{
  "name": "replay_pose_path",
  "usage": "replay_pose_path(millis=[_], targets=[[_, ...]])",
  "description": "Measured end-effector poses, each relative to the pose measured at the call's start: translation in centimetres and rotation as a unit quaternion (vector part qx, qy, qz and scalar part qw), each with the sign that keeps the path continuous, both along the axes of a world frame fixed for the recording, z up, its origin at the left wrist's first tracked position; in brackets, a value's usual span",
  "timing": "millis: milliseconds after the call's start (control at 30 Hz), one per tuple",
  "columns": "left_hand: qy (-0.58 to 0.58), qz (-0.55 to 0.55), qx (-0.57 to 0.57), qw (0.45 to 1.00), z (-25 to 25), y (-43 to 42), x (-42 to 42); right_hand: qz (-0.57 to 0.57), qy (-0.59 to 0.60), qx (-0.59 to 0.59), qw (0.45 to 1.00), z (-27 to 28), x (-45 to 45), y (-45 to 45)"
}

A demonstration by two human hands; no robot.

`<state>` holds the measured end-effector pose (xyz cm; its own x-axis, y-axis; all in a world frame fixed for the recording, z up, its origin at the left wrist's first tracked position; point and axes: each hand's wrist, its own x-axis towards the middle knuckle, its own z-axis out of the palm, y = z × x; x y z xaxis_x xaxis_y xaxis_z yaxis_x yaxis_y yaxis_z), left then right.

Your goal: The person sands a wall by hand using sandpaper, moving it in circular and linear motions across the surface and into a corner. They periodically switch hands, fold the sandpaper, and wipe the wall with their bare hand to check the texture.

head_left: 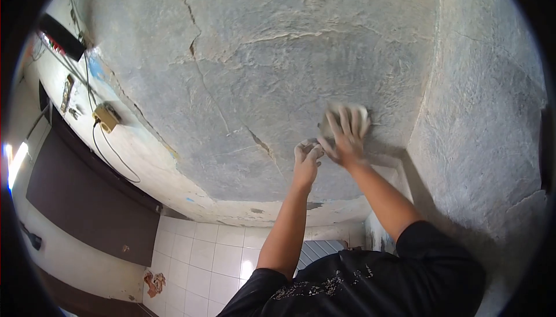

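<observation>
A pale, flat pad (pixel 364 110), blurred at its edges, sits against a rough gray wall (pixel 278 73) beneath a worker's right hand (pixel 346 134), which lies open over it with fingers spread. Just below and left of the pad, the left hand (pixel 308 153) curls its dusty fingers near the right thumb; whether they pinch anything cannot be told. The step in hand appears to be rubbing the pad across the plaster, and a further stroke would call for a level palm and steady pressure. Right of the pad, the corner seam (pixel 425 99) where a side wall (pixel 480 114) begins is near, limiting travel that way. Above and left of the pad, the wall offers wide room, though its surface is ridged and a crack (pixel 258 140) opens to the left. Well apart, far left of the pad, hangs a corded socket (pixel 106 117); far below lies the tiled floor (pixel 191 253).
</observation>
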<state>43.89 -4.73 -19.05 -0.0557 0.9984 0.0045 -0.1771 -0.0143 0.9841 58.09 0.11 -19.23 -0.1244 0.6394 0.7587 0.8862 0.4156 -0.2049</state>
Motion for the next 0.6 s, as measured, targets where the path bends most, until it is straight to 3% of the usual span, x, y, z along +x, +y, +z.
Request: replay_pose_path(millis=[33, 67, 133, 200, 267, 367, 433, 533, 567, 600], targets=[[-0.009, 0.016, -0.005, 1.000, 0.0, -0.8, -0.2, -0.012, 0.004, -0.036, 0.999, -2.4, 0.4, -0.5], [-0.012, 0.021, 0.001, 1.000, -0.3, -1.0, -0.9, -0.007, 0.001, -0.031, 0.999, -1.1, 0.4, -0.5], [0.011, 0.012, -0.027, 0.999, -0.9, -1.1, -2.4, -0.105, -0.016, -0.020, 0.994, 4.3, 0.8, -1.4], [-0.004, 0.027, -0.024, 0.999, -0.7, -1.2, -3.1, -0.107, 0.063, 0.165, 0.978, 10.7, 1.0, 0.6], [-0.024, 0.033, -0.013, 0.999, -0.1, -1.3, -2.8, -0.106, 0.065, 0.209, 0.970, 16.7, 0.7, 1.2], [-0.084, 0.010, 0.002, 0.996, 0.2, -2.6, -2.1, -0.091, 0.061, 0.229, 0.967, 17.3, -1.8, 1.9], [-0.107, -0.029, -0.025, 0.993, -0.8, -3.5, -2.1, -0.063, 0.051, 0.177, 0.981, 12.5, -3.5, 1.0], [-0.137, -0.054, -0.056, 0.988, -2.5, -5.9, -3.4, -0.004, -0.025, 0.107, 0.994, 0.0, -4.1, -0.9], [-0.143, -0.052, -0.052, 0.987, -2.7, -6.6, -4.0, 0.013, -0.010, 0.049, 0.999, -3.6, -4.5, -2.6], [-0.146, -0.057, -0.065, 0.986, -3.0, -7.8, -4.6, 0.111, 0.127, -0.045, 0.985, -6.3, -5.1, -4.8]])
